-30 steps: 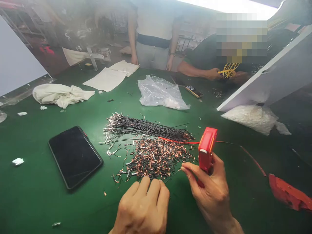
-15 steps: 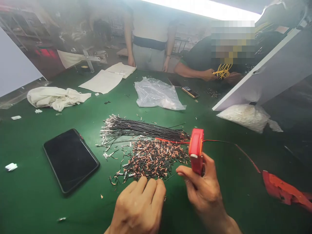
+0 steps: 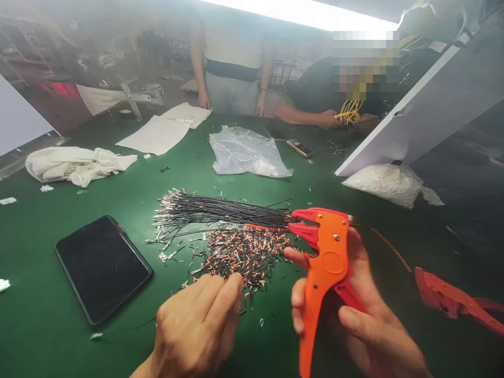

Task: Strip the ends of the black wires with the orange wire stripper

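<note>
The right hand (image 3: 354,310) is low and right of the middle, wrapped around an orange wire stripper (image 3: 325,268). The left hand (image 3: 197,328) is at the bottom middle, fingers curled in and pinched; what it holds cannot be told. Its tips touch a pile of cut wire bits (image 3: 244,252). Just above lies a bundle of black wires (image 3: 224,210). A dark phone (image 3: 102,268) lies on the left.
</note>
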Tool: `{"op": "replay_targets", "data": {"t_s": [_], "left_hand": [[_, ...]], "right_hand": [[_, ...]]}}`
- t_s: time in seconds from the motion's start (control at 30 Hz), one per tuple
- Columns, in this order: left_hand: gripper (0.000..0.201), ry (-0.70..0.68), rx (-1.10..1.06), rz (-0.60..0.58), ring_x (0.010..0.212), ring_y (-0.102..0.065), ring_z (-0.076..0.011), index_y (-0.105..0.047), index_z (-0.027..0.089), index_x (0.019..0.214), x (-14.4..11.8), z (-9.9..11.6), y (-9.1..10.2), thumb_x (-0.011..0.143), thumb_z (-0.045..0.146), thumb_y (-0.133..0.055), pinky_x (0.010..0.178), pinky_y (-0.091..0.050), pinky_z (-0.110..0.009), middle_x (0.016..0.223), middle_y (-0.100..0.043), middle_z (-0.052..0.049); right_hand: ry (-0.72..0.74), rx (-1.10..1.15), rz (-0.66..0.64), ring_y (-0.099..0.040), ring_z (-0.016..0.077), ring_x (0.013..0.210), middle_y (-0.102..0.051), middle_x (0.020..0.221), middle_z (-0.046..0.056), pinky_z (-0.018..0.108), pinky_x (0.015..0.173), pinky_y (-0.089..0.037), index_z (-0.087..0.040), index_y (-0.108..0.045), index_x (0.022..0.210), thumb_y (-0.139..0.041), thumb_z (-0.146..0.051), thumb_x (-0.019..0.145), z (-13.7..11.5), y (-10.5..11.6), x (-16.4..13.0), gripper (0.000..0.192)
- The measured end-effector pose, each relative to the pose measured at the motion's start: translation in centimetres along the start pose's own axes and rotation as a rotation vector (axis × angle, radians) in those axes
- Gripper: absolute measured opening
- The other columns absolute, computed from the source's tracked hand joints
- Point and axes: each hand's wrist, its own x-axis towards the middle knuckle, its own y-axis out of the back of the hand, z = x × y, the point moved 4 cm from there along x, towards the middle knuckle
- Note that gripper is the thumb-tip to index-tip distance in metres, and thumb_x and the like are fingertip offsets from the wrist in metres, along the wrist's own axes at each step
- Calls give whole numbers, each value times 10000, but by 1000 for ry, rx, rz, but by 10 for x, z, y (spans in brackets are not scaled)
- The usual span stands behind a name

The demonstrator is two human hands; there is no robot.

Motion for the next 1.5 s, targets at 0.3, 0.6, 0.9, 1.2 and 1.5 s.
{"op": "replay_targets", "data": {"t_s": [0.3,0.6,0.9,1.2,1.5], "left_hand": [[405,24,-311,-91,538,-680,-97,-486,111,1150,1,27,-5,1000,482,-427,473,-502,-172,697,-702,-3],[298,116,-245,-215,398,-621,-112,-379,118,1269,-18,31,-21,976,134,-330,362,-450,-188,652,-693,21],[329,11,-90,-245,441,-649,-116,-368,84,1283,-15,31,-21,995,108,-211,353,-456,-176,651,-680,15],[237,71,-310,-221,501,-595,-96,-478,215,1018,-2,14,0,1042,360,-291,467,-491,-177,650,-610,31],[180,38,-202,-82,520,-600,-104,-518,194,1109,4,-5,1,1003,180,-374,459,-427,-185,628,-595,33]], "right_hand": [[-148,596,-79,-594,251,1255,-520,1482,64,478,1062,-457,-373,-453,1427,-572,-223,925,20,-46,3,538],[-239,715,-104,-664,300,1144,-657,1322,72,494,913,-562,-337,-670,1217,-667,-230,730,37,-73,-1,498],[-474,936,-15,-433,270,1398,-610,1393,67,445,1199,-249,-242,-656,1251,-580,-2,523,38,-79,-2,771],[-436,890,-137,-667,262,1078,-727,1123,57,498,1037,-405,-246,-617,1153,-597,-29,606,28,-65,-4,589],[-339,1132,-301,-646,149,627,-675,704,42,246,617,-459,-154,-636,1063,-618,-276,722,27,-71,-1,363]]}}
